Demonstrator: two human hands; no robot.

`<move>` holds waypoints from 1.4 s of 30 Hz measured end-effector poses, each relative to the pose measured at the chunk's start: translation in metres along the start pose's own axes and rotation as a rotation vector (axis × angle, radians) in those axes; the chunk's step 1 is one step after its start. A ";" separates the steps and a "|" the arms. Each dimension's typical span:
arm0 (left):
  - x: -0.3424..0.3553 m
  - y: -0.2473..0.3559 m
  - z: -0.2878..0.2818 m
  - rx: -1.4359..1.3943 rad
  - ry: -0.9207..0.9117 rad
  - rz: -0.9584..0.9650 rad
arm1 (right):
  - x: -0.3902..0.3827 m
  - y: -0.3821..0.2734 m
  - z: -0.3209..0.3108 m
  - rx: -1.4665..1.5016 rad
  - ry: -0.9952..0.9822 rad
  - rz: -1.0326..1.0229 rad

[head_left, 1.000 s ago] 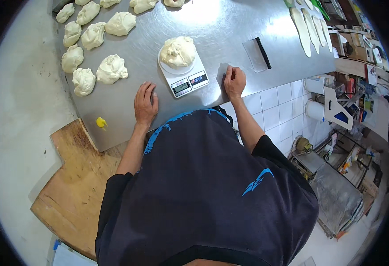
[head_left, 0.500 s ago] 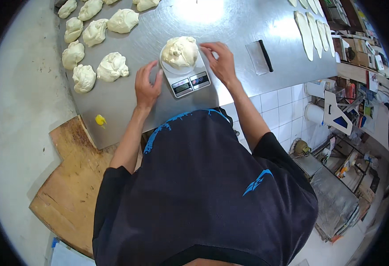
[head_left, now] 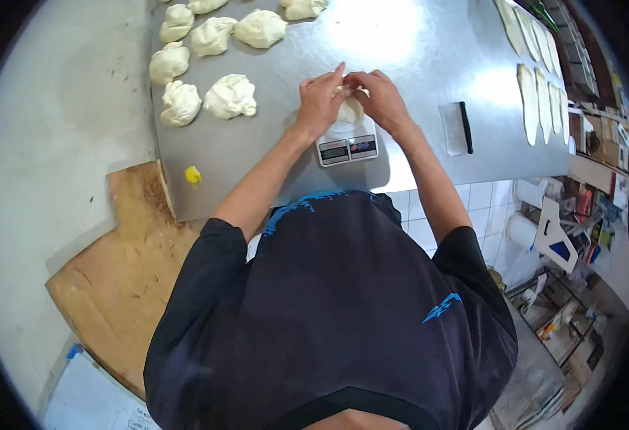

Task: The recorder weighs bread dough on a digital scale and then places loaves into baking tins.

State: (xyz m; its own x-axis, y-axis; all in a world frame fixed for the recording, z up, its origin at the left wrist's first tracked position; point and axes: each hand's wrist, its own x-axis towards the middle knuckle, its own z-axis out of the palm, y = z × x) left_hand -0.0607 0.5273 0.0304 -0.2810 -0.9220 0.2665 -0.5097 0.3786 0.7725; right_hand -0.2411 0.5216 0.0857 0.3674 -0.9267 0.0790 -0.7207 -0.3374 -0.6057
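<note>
A white kitchen scale point(head_left: 347, 151) sits near the front edge of the steel table, with a ball of pale dough point(head_left: 349, 107) on its plate, mostly hidden by my hands. My left hand point(head_left: 319, 102) grips the dough from the left, its index finger raised. My right hand point(head_left: 380, 100) grips it from the right, fingers curled over the top. The two hands nearly meet at the far side of the ball, and their fingertips are partly hidden.
The steel table point(head_left: 415, 86) holds several dough lumps point(head_left: 230, 96) on the left, several flat strips point(head_left: 527, 100) on the right, a black-edged scraper point(head_left: 465, 127) and a yellow blob point(head_left: 192, 175). A wooden board point(head_left: 106, 279) lies below left; buckets point(head_left: 522, 231) stand below right.
Both hands have moved up from the table's front edge and closed round the dough on the scale, now largely covering it. The view has shifted, so the table appears further right.
</note>
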 end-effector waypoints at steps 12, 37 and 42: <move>-0.001 0.006 -0.010 0.276 -0.081 0.193 | 0.002 0.016 -0.031 0.264 -0.449 0.534; 0.008 0.016 -0.029 -0.163 -0.115 -0.002 | -0.001 -0.011 -0.001 -0.230 -0.086 0.215; 0.012 -0.001 -0.019 0.146 -0.109 0.291 | 0.002 -0.005 -0.015 -0.057 -0.116 0.301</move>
State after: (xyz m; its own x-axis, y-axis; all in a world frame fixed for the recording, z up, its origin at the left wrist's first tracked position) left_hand -0.0480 0.5145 0.0432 -0.5131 -0.7623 0.3945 -0.5041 0.6396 0.5804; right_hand -0.2457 0.5191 0.1011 0.1949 -0.9623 -0.1897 -0.8378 -0.0628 -0.5423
